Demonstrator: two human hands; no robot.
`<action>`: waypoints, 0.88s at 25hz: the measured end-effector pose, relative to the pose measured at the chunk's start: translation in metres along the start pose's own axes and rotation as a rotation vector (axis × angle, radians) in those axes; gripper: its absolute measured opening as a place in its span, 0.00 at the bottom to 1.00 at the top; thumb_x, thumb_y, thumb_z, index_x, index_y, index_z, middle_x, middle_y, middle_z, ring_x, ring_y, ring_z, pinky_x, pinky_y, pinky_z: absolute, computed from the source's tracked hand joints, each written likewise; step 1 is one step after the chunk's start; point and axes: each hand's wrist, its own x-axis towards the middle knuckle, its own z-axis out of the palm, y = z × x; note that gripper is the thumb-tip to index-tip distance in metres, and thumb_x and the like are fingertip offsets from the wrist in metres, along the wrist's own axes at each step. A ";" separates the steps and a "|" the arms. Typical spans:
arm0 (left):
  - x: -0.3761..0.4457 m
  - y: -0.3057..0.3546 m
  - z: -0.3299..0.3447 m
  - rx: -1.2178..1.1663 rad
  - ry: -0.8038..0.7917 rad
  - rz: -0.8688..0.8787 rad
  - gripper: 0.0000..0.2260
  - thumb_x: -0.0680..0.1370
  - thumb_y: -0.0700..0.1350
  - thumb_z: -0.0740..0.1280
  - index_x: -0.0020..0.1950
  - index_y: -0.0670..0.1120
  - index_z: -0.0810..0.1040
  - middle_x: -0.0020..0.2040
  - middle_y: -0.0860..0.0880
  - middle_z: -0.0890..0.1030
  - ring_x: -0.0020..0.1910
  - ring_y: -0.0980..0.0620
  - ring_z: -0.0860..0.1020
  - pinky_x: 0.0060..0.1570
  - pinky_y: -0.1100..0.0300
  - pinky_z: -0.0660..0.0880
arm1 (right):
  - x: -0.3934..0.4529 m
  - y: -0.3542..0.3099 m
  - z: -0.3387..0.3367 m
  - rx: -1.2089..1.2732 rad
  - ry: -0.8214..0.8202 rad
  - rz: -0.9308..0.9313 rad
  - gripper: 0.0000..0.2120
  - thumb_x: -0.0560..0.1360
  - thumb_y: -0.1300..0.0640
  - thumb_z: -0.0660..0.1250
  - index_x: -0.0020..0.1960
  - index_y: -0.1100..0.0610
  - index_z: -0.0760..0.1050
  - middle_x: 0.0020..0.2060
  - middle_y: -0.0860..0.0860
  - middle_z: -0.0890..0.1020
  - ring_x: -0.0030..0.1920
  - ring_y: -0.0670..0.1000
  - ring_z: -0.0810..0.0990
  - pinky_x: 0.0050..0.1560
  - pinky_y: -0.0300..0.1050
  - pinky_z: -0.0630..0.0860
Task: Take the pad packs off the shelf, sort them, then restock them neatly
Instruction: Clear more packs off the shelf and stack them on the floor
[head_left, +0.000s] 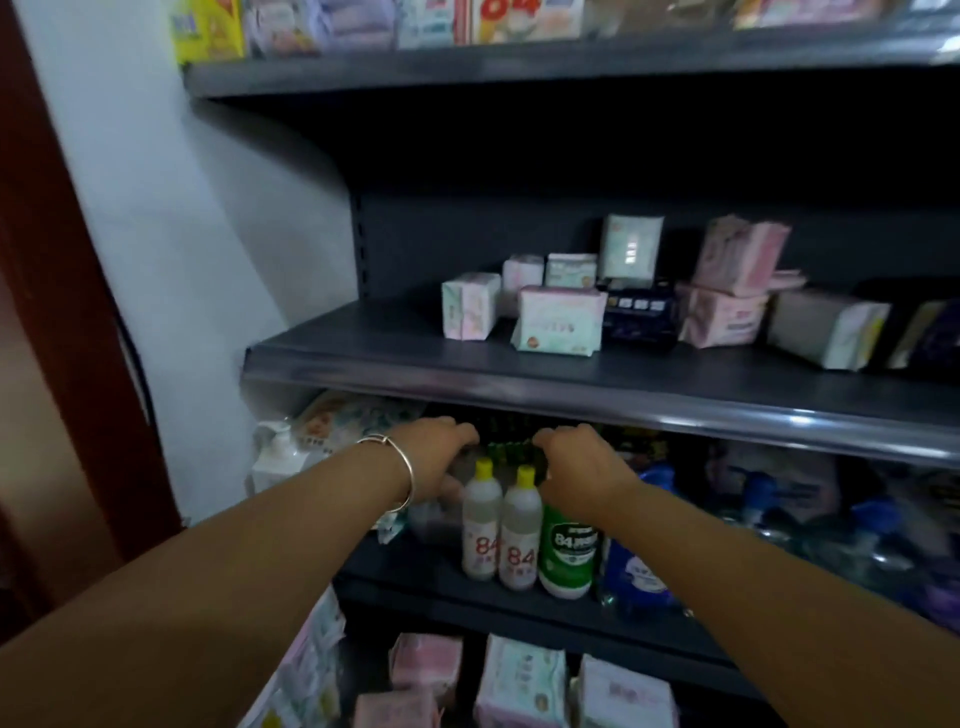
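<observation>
Dark shelving is swallowing my fingertips: whatever my curled left hand and right hand are touching behind the yellow-capped "84" bottles is hiding, so I cannot tell their grasp. Pink, white and navy pad packs are sitting jumbled on the middle shelf above.
</observation>
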 end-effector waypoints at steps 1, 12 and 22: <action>0.001 0.010 -0.011 -0.010 0.028 0.005 0.29 0.75 0.50 0.68 0.73 0.47 0.62 0.68 0.44 0.68 0.66 0.45 0.69 0.62 0.58 0.66 | -0.006 0.011 -0.013 -0.001 0.018 0.009 0.19 0.75 0.61 0.63 0.66 0.60 0.69 0.60 0.59 0.75 0.62 0.60 0.72 0.57 0.50 0.74; 0.065 0.010 -0.068 -0.123 0.245 0.005 0.27 0.75 0.52 0.68 0.71 0.48 0.65 0.67 0.45 0.69 0.65 0.46 0.69 0.64 0.53 0.68 | 0.030 0.071 -0.077 0.000 0.126 0.124 0.20 0.75 0.57 0.65 0.65 0.62 0.69 0.58 0.59 0.76 0.59 0.58 0.72 0.55 0.52 0.75; 0.172 -0.037 -0.077 -0.136 0.466 -0.302 0.31 0.74 0.52 0.69 0.73 0.49 0.60 0.71 0.44 0.62 0.68 0.40 0.63 0.65 0.47 0.64 | 0.128 0.102 -0.076 0.017 0.171 0.111 0.40 0.72 0.44 0.69 0.75 0.61 0.57 0.70 0.57 0.66 0.69 0.59 0.63 0.68 0.49 0.62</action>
